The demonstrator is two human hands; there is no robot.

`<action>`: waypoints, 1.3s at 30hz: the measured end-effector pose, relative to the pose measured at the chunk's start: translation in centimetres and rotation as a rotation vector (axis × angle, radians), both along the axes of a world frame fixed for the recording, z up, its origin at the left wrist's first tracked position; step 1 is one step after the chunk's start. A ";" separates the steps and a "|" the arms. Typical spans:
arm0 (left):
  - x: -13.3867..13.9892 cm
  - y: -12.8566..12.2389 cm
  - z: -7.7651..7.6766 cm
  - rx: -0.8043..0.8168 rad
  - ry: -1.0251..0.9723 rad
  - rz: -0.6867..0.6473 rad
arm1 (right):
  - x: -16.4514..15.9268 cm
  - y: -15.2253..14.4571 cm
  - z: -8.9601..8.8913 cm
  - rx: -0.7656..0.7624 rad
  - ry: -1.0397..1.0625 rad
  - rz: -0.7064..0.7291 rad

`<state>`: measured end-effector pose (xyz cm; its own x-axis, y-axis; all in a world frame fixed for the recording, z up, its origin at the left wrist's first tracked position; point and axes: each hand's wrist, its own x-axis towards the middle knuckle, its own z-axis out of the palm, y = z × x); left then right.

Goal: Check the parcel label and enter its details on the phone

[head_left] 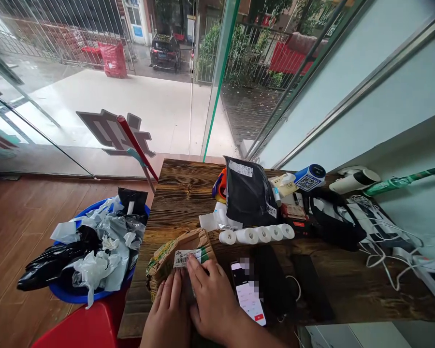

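Observation:
A crumpled brown cardboard box (166, 258) with yellow-green tape on its edges lies tilted at the table's front left. It bears a white barcode label (181, 257) with a green strip. My left hand (170, 309) holds the box's near side, fingers together over its edge; its thumb is hidden. From the right, my right hand (213, 295) grips the same side, with bent fingers and one fingertip pressed on the label. What lies under the palms is hidden. Close by on the right, a phone (248, 295) with a lit screen rests on the table.
Beyond the box are white paper rolls (264, 234) and a black mailing bag (248, 193). A dark pouch (275, 285), a black bag (335, 217) and white cables (387, 256) lie rightward. A blue basin (76, 295) heaped with plastic packaging and a red stool (79, 328) stand left.

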<state>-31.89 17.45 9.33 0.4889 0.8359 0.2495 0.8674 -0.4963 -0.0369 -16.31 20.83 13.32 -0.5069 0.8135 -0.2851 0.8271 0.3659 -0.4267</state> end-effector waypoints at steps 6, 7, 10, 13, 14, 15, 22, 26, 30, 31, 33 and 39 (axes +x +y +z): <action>0.4 -0.1 -0.7 -0.059 -0.090 0.063 | 0.1 0.3 -0.3 -0.038 -0.012 -0.002; 0.3 0.0 -0.8 -0.069 -0.088 0.056 | 0.1 0.2 -0.3 -0.040 -0.012 -0.007; 0.0 0.0 -0.9 -0.105 -0.039 0.043 | -0.1 0.2 -0.3 -0.029 -0.010 -0.021; 0.0 -0.1 -1.0 -0.124 0.012 0.033 | -0.1 0.1 -0.5 -0.007 -0.017 -0.039; 0.0 -0.1 -1.0 -0.127 0.025 0.021 | -0.1 0.1 -0.6 0.000 -0.017 -0.045; 0.0 -0.1 -1.0 -0.128 0.034 0.008 | -0.1 0.1 -0.6 0.005 -0.014 -0.050; -0.6 0.7 0.1 -0.138 0.051 -0.031 | -0.2 -0.1 -0.8 -0.005 0.006 -0.088; -0.9 1.5 1.1 -0.110 -0.009 -0.068 | -0.3 -0.2 -0.9 -0.006 0.016 -0.100; -1.4 2.0 1.4 -0.136 -0.070 -0.080 | -0.2 -0.1 -0.9 0.015 0.029 -0.115; -1.5 2.0 1.4 -0.148 -0.077 -0.077 | -0.3 -0.1 -0.8 0.022 0.030 -0.120; -1.7 1.9 1.2 -0.164 -0.081 -0.058 | -0.3 -0.1 -0.7 0.035 0.026 -0.128; -1.5 1.4 1.1 -0.181 -0.077 -0.046 | -0.3 -0.3 -0.7 0.070 0.007 -0.127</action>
<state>-33.36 18.88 10.40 0.5131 0.8476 0.1352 0.8403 -0.5282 0.1223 -16.64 20.49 12.66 -0.4004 0.8890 -0.2224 0.8659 0.2876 -0.4094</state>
